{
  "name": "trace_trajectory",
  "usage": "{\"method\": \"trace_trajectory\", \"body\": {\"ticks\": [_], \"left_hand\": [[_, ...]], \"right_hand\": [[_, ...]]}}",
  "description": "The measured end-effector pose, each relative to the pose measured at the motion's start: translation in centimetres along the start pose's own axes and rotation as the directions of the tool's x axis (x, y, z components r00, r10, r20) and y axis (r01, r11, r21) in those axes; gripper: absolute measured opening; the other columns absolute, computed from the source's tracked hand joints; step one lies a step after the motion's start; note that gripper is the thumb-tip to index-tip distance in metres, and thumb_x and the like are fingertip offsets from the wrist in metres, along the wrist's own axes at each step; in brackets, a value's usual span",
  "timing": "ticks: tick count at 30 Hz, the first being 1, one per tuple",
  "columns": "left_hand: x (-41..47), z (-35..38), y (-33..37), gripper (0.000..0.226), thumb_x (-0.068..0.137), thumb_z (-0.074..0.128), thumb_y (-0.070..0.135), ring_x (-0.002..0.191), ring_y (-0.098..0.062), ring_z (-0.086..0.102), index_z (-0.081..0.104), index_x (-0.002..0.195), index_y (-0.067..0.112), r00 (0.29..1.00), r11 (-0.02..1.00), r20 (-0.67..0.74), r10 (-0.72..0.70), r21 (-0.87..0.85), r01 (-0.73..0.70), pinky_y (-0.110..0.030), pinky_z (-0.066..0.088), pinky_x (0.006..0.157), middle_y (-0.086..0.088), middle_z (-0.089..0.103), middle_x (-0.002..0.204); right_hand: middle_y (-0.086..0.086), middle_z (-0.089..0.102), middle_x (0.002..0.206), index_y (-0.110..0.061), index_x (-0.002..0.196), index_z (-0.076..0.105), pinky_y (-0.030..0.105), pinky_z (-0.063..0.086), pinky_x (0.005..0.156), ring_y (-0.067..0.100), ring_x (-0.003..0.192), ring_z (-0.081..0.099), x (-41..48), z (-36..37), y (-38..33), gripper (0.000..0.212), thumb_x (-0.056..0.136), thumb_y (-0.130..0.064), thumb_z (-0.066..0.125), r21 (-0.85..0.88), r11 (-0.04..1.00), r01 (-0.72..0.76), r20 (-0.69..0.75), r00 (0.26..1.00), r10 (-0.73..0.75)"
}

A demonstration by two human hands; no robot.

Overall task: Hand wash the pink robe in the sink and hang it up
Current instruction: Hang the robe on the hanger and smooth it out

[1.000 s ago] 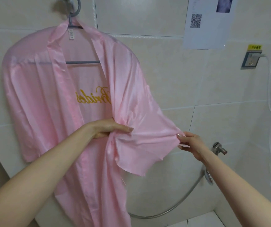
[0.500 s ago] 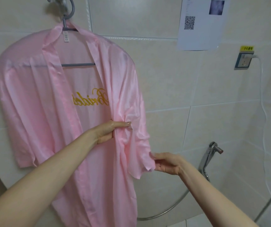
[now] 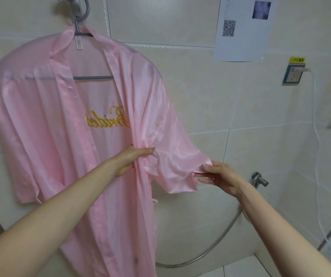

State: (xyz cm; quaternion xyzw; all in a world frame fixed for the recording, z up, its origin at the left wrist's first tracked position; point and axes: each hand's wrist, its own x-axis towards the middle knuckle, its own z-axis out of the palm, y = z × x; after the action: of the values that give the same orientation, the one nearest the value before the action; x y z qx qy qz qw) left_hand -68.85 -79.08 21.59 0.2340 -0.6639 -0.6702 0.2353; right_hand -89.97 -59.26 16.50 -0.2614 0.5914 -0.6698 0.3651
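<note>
Robe: robe (image 3: 50, 136) hangs open on hanger (image 3: 92, 77), 10 o'clock, against tiled wall (image 3: 210, 100).
Left hand: left hand (image 3: 132, 158), centre, thumb and fingers clamped on bunched robe front.
Right hand: right hand (image 3: 222, 179), 4 o'clock, pinches sleeve (image 3: 172, 156) hem.
Beyond: tap (image 3: 258, 177), 3 o'clock of right hand.

The pink robe (image 3: 60, 146) hangs on a grey hanger (image 3: 92, 77) against the tiled wall (image 3: 200, 100). My left hand (image 3: 134, 159) pinches gathered fabric at its front edge. My right hand (image 3: 221, 176) pinches the hem of the sleeve (image 3: 176, 154), held out sideways.
</note>
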Motion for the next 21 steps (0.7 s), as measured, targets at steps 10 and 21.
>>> {"method": "trace_trajectory", "body": {"ticks": [10, 21], "left_hand": [[0.0, -0.8, -0.3, 0.032, 0.085, 0.066, 0.012, 0.083, -0.016, 0.069, 0.062, 0.116, 0.004, 0.991, 0.999, -0.131, 0.031, 0.041, -0.026, -0.032, 0.055, 0.084, -0.005, 0.071, 0.095], [-0.9, -1.4, 0.2, 0.066, 0.046, 0.082, 0.039, 0.097, -0.022, 0.067, 0.067, 0.105, 0.013, 0.991, 0.993, -0.131, 0.014, 0.118, 0.002, -0.045, 0.047, 0.098, -0.005, 0.073, 0.100]], "right_hand": [[0.022, 0.065, 0.102, 0.003, 0.104, 0.059, 0.029, 0.059, 0.073, 0.023, 0.081, 0.072, -0.9, -1.7, -2.1, 0.022, 0.083, 0.003, 0.062, -0.010, 0.997, 0.075, 0.053, 0.996, -0.074], [0.016, 0.063, 0.094, 0.000, 0.100, 0.061, 0.030, 0.059, 0.069, 0.017, 0.076, 0.068, -1.0, -1.3, -1.6, 0.014, 0.088, -0.001, 0.055, 0.270, 0.959, 0.082, 0.120, 0.986, -0.118]]}}
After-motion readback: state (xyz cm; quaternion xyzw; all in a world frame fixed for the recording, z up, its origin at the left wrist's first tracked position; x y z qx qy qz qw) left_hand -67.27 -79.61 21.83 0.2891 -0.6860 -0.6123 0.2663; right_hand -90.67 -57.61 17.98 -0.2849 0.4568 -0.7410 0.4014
